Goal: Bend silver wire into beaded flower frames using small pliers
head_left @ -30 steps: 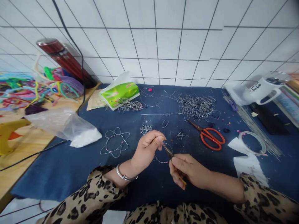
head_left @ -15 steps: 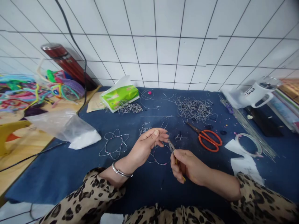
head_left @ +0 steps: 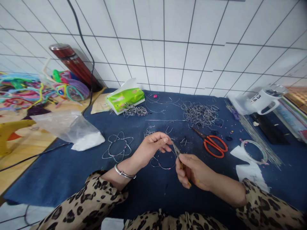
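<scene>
My left hand (head_left: 151,148) is closed in a pinch on a thin beaded wire loop (head_left: 163,161) that hangs over the blue cloth (head_left: 72,172). My right hand (head_left: 193,171) is wrapped round small pliers (head_left: 177,150), whose pointed tip meets the wire right beside my left fingertips. A finished wire flower with pink beads (head_left: 118,147) lies on the cloth to the left of my left hand.
Orange scissors (head_left: 212,142) lie to the right of my hands, with a heap of wire scraps (head_left: 200,113) behind them. A green tissue pack (head_left: 125,99), a plastic bag (head_left: 69,127), a red flask (head_left: 75,66), coloured pipe cleaners (head_left: 35,89), a white mug (head_left: 262,99) and a tape ring (head_left: 254,150) surround the cloth.
The view has tipped up slightly. My hands shifted a little on the wire loop, with the pliers tip now closer to my left fingertips. Both grips stay the same.
</scene>
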The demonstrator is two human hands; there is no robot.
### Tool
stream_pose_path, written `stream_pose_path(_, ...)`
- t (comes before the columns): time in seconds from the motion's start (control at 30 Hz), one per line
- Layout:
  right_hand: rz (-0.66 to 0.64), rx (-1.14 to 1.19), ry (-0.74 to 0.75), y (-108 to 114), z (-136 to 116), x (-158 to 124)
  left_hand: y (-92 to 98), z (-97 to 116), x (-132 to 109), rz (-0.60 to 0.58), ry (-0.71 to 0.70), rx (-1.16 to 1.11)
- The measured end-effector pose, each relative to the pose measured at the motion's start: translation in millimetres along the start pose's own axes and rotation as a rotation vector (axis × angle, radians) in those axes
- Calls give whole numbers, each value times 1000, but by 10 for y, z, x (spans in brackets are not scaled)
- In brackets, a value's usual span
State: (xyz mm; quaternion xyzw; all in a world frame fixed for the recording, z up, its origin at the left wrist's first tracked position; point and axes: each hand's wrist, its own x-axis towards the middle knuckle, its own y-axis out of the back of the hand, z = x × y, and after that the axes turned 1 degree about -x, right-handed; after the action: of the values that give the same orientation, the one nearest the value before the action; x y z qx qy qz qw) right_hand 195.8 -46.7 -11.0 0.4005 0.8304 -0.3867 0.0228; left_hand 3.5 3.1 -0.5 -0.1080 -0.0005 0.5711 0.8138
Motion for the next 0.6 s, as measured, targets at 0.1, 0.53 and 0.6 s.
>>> stream_pose_path(0.1,6,-5,-13,3,-12,3,-14,-4,-12,-2,-34,21)
stream_pose_path(0.53,13,-55,14,-42,37,25,-109,-35,-82,-59,78,-168)
stream_pose_path(0.6,26,-81,15,-44,36,32,-115,-36,-88,-62,95,-206)
